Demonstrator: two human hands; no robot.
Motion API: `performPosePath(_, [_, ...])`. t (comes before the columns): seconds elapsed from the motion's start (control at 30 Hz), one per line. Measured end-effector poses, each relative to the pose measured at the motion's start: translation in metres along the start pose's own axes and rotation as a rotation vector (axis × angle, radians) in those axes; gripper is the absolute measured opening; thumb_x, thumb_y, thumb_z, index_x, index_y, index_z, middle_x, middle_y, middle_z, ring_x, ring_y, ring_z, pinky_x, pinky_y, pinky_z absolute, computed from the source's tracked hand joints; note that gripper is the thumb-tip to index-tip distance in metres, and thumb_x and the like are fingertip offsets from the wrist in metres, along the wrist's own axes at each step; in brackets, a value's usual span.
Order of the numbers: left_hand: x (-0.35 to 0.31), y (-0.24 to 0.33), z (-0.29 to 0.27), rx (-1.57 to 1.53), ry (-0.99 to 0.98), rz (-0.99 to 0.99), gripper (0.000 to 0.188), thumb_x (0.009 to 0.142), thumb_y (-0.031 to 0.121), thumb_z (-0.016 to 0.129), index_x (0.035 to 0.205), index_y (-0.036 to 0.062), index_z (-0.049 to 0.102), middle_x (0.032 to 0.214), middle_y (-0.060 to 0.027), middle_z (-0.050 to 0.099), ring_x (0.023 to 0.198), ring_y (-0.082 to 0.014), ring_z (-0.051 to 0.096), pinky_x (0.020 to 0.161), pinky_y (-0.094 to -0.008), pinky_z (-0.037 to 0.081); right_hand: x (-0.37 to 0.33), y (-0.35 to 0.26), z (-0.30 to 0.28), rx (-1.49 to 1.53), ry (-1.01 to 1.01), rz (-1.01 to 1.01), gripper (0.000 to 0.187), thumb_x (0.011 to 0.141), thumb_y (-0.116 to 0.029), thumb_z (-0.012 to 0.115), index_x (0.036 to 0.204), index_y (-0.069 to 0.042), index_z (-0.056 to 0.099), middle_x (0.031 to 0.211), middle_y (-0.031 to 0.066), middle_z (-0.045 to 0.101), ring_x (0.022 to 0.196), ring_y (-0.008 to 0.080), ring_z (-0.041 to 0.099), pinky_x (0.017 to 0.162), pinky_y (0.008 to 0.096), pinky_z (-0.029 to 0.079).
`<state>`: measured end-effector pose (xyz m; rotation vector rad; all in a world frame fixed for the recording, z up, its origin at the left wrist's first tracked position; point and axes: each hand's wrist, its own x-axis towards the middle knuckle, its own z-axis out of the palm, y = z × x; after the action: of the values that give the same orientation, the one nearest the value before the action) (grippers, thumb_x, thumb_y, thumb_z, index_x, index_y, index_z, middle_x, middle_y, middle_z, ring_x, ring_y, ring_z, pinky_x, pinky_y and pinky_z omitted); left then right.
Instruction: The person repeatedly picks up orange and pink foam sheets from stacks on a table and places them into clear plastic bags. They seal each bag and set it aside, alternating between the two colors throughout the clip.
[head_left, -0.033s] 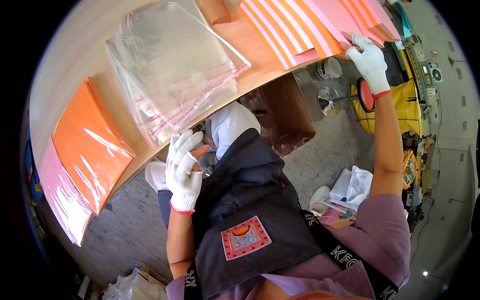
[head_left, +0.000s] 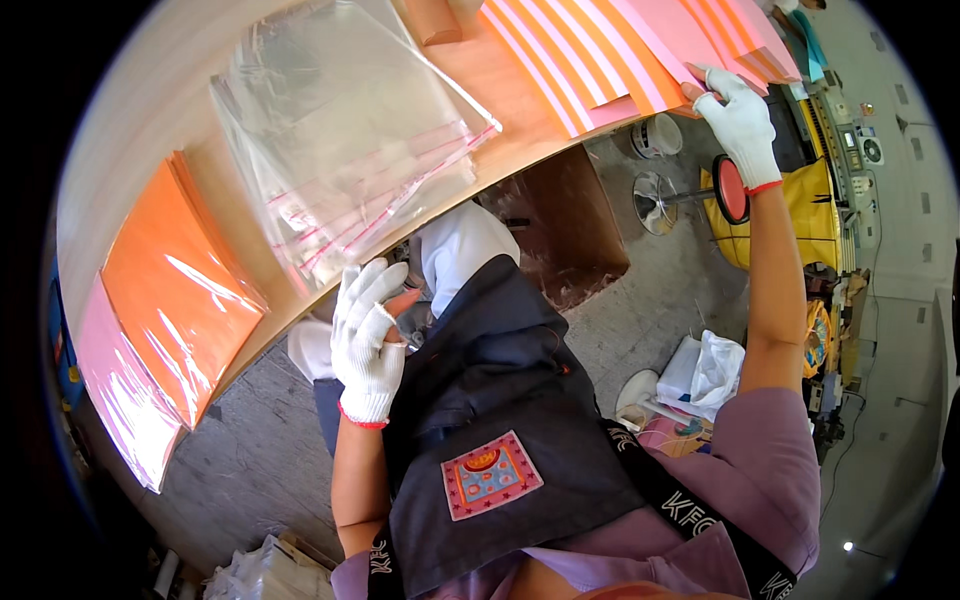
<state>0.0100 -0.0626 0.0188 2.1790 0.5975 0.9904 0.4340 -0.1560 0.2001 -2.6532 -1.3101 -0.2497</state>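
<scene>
My right hand (head_left: pixel 738 115), in a white knit glove with bare fingertips, is at the near edge of the fanned pink and orange paper sheets (head_left: pixel 590 50). Its thumb and forefinger close on the edge of a pink sheet (head_left: pixel 650 45); the exact grip is partly hidden. My left hand (head_left: pixel 368 340), gloved alike, is held just off the table's near edge, below the clear plastic bags (head_left: pixel 340 110). Its fingers are extended, the thumb stands apart, and nothing is in it. These bags lie in a loose stack with pink-lined edges.
Plastic-wrapped orange packs (head_left: pixel 180 290) and a pink pack (head_left: pixel 125 380) overlap at the left end of the wooden table (head_left: pixel 215 150). Under the table stands a brown box (head_left: pixel 570 230). A round-seated stool (head_left: pixel 732 188) and a white bucket (head_left: pixel 657 137) stand on the floor at right.
</scene>
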Motion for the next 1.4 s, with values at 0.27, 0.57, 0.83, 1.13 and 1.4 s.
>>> performPosePath(0.27, [-0.001, -0.003, 0.007, -0.068, -0.035, -0.023, 0.041, 0.055, -0.006, 0.049, 0.090, 0.0000, 0.068, 0.108, -0.0126, 0.064, 0.116, -0.0333, 0.054, 0.106, -0.0494, 0.033, -0.001, -0.010, -0.007, -0.063, -0.022, -0.041, 0.045, 0.080, -0.041, 0.061, 0.114, -0.011, 0.063, 0.106, 0.0151, 0.063, 0.096, 0.0271, 0.061, 0.085, 0.0338, 0.045])
performPosePath(0.57, [0.001, -0.003, 0.021, -0.109, -0.071, 0.001, 0.040, 0.055, -0.008, 0.049, 0.088, 0.0038, 0.069, 0.105, -0.0105, 0.065, 0.113, -0.0314, 0.055, 0.105, -0.0489, 0.036, 0.000, -0.014, -0.009, -0.231, -0.018, -0.117, 0.048, 0.079, -0.043, 0.062, 0.115, -0.012, 0.062, 0.105, 0.0139, 0.064, 0.098, 0.0278, 0.060, 0.084, 0.0354, 0.046])
performPosePath(0.83, [0.004, -0.002, 0.024, -0.106, -0.082, -0.019, 0.043, 0.054, -0.009, 0.048, 0.089, 0.0049, 0.069, 0.105, -0.0101, 0.065, 0.113, -0.0307, 0.056, 0.105, -0.0488, 0.036, 0.003, -0.001, -0.007, -0.095, -0.009, -0.150, 0.047, 0.078, -0.040, 0.066, 0.114, -0.011, 0.062, 0.100, 0.0107, 0.066, 0.089, 0.0211, 0.062, 0.081, 0.0304, 0.046])
performPosePath(1.13, [0.005, -0.005, 0.024, -0.100, -0.125, -0.015, 0.042, 0.054, -0.007, 0.049, 0.090, 0.0049, 0.068, 0.105, -0.0101, 0.065, 0.112, -0.0308, 0.056, 0.105, -0.0487, 0.035, 0.010, -0.002, -0.013, -0.053, -0.073, -0.115, 0.045, 0.079, -0.037, 0.066, 0.116, -0.012, 0.062, 0.094, 0.0079, 0.067, 0.077, 0.0145, 0.063, 0.076, 0.0271, 0.048])
performPosePath(1.4, [0.040, 0.019, 0.045, -0.443, -0.332, -0.140, 0.030, 0.088, 0.008, 0.049, 0.115, 0.0010, 0.059, 0.100, -0.0118, 0.065, 0.093, -0.0227, 0.063, 0.077, -0.0315, 0.048, 0.011, 0.003, -0.022, -0.196, -0.067, -0.254, 0.038, 0.078, -0.036, 0.060, 0.107, -0.013, 0.062, 0.084, 0.0111, 0.065, 0.074, 0.0248, 0.062, 0.069, 0.0334, 0.048])
